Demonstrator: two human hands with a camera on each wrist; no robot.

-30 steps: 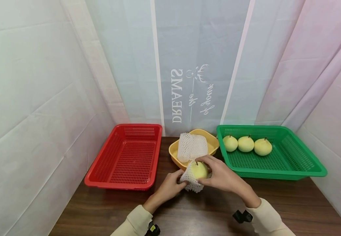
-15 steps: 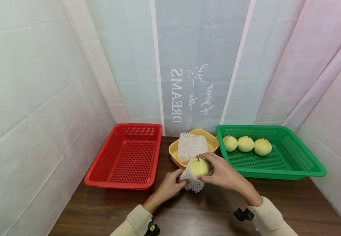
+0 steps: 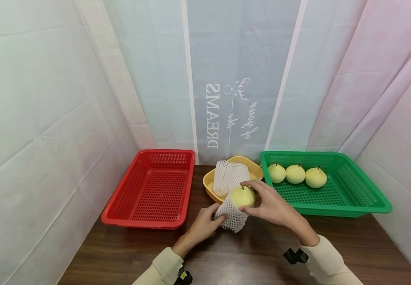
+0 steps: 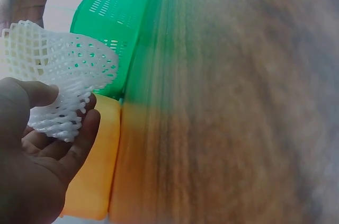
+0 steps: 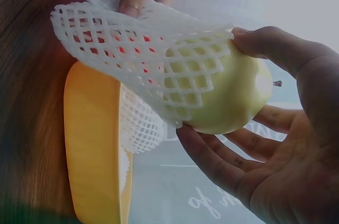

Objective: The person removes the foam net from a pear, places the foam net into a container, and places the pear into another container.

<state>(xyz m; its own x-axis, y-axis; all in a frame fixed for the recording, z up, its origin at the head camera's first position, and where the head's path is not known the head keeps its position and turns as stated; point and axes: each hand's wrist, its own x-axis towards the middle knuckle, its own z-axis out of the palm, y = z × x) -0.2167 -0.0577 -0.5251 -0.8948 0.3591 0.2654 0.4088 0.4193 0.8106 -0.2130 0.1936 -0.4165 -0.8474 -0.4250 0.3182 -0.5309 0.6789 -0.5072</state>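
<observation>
A pale yellow pear [image 3: 243,196] sits partly inside a white foam net sleeve [image 3: 231,217], its stem end bare and pointing up. My right hand [image 3: 272,204] grips the pear from the right, with thumb and fingertips at the net's edge in the right wrist view, where the pear [image 5: 241,94] bulges out of the mesh. On the other side, my left hand [image 3: 204,225] pinches the lower part of the sleeve between thumb and fingers. The left wrist view shows the net [image 4: 63,60] hanging slack and wrinkled below the pear.
Behind the hands stands a yellow basin [image 3: 209,183] with more white foam nets [image 3: 239,175] in it. A red basket [image 3: 107,215] is at the left. At the right, a green basket [image 3: 369,208] holds three pears [image 3: 295,174]. Cloth walls enclose the wooden table [image 3: 205,265].
My right hand and the pear have shifted slightly up and to the right, and the sleeve is drawn out longer between the hands. My left hand has stayed nearly in place.
</observation>
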